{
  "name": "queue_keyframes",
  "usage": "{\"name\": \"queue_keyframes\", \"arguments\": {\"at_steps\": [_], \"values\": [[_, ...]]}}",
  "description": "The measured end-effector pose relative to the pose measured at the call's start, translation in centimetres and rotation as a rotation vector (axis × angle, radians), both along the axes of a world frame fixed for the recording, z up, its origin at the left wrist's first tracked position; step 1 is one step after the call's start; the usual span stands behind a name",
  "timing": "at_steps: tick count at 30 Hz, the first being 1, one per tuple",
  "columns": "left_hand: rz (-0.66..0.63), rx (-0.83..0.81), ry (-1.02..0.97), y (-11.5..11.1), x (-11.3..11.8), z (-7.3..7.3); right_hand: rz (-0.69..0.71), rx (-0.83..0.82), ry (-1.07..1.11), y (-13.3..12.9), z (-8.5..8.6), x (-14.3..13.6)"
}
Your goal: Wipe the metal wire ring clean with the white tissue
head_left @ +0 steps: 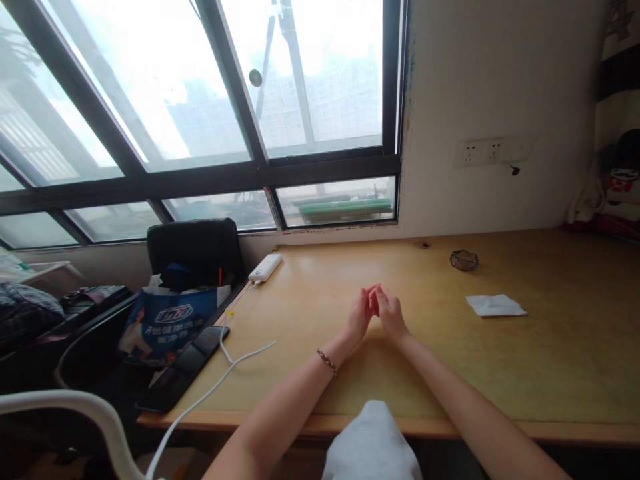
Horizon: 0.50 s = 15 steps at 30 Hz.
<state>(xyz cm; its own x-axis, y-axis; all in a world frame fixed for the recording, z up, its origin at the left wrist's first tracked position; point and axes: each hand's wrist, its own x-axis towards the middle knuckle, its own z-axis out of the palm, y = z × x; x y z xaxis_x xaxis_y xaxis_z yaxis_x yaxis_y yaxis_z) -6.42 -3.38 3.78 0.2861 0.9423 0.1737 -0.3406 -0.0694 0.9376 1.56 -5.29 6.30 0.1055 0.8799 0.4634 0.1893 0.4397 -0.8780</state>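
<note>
Both my hands, left hand (pixel 359 315) and right hand (pixel 390 313), meet fingertip to fingertip, holding nothing, on the yellow wooden desk (pixel 550 347); my elbow might snag the white charging cable (pixel 235 360) left of them.

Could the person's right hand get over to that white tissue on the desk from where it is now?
Probably yes. The right hand rests against the left hand on the desk, and only bare desktop lies between it and the white tissue. Nothing stands in the way.

Yellow-tan wooden desk (pixel 500 373), white tissue (pixel 495 305), white power bank (pixel 265 267), blue printed bag (pixel 165 325), black chair (pixel 195 248).
</note>
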Motion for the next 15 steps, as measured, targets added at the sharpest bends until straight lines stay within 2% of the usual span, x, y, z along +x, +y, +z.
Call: {"name": "queue_keyframes", "arguments": {"at_steps": [3,5,10,15], "values": [[-0.057,-0.133,-0.023,-0.3,0.0,-0.4,0.080,-0.120,0.074,1.4,-3.2,-0.1],[-0.074,-0.159,-0.006,-0.5,0.1,-0.7,0.120,-0.157,0.133,1.3,-4.3,0.3],[-0.046,-0.208,0.012,-0.1,0.5,-1.6,0.222,-0.224,0.148,1.5,-4.5,0.7],[-0.087,-0.244,-0.004,0.4,0.5,-1.6,0.212,-0.248,0.149,2.1,-4.6,0.5]]}}
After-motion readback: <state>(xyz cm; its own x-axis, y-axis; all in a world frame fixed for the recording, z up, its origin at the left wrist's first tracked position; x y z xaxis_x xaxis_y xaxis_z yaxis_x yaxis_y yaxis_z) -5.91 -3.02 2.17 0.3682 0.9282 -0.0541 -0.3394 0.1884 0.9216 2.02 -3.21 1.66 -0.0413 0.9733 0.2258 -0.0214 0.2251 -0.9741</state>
